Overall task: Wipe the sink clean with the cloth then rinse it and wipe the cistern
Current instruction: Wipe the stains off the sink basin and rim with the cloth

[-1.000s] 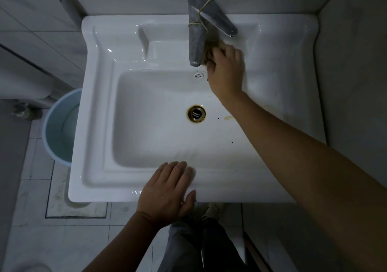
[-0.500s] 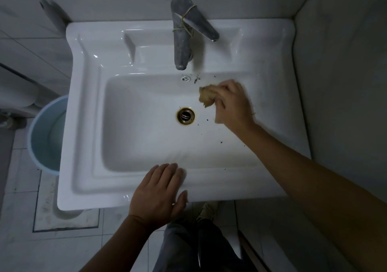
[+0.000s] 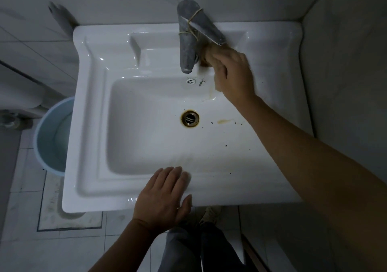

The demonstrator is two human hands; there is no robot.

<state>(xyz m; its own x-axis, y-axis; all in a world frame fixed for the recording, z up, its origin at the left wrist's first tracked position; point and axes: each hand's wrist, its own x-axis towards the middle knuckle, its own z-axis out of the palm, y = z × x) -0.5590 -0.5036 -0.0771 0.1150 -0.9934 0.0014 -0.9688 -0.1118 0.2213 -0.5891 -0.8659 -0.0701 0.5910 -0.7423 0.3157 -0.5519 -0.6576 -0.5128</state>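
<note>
A white rectangular sink point(image 3: 90, 125) fills the view, with a brass drain point(image 3: 190, 118) in its basin. Brown streaks and dark specks lie right of the drain and below the tap. My right hand point(image 3: 231, 73) grips a tan cloth point(image 3: 206, 57) and presses it on the back ledge, right beside the grey tap point(image 3: 187, 41). Most of the cloth is hidden under my fingers. My left hand point(image 3: 165, 198) lies flat on the sink's front rim, fingers spread, holding nothing. No cistern shows clearly.
A light blue bucket point(image 3: 52, 137) stands on the tiled floor left of the sink. Part of a white fixture point(image 3: 18, 91) shows at the far left. Tiled walls close in behind and at the right. My legs and a shoe point(image 3: 209, 213) are below the front rim.
My right hand moved with the cloth from the tap base down into the basin near the drain, then back up beside the tap. A brown streak now runs down the basin wall. My left hand stayed put.
</note>
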